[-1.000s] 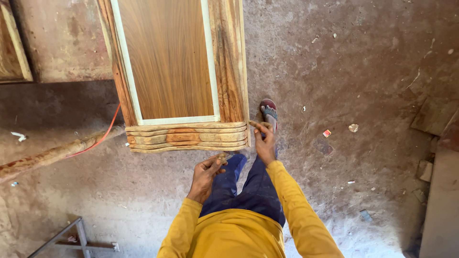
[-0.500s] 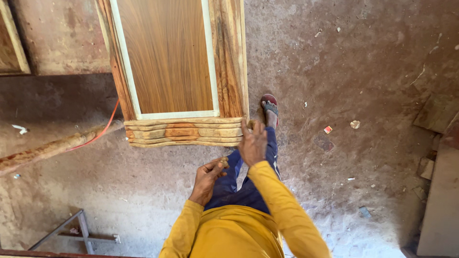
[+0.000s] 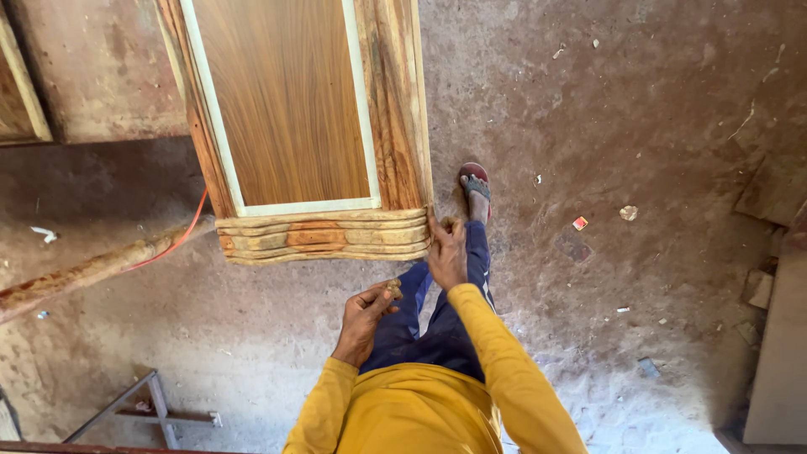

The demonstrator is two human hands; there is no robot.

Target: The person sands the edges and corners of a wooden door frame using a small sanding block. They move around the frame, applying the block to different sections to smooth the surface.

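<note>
Head view. A tall wooden door panel with a brown veneer centre, a pale inner border and a rough grooved timber frame (image 3: pixel 324 143) lies raised above the dusty earthen floor (image 3: pixel 639 126), its near end directly in front of the person.

The right hand (image 3: pixel 447 252) is at the frame's near right corner, fingers pressed against the end of the grooved bottom rail; a small lump of brownish filler appears to sit under the fingertips, though this is too small to confirm.

The left hand (image 3: pixel 363 315) is held back near the body, apart from the door, its fingers pinched on a small brown lump of putty-like material (image 3: pixel 392 288).

Judgement on progress: the bottom rail shows uneven reddish and pale patches, which suggests filling is partly done along that end. The corner is the spot in hand. The long side rails look unevenly treated; how much of them is finished cannot be told.

An orange cable (image 3: pixel 181 235) and a rusty pole (image 3: pixel 92 269) lie to the left.
</note>
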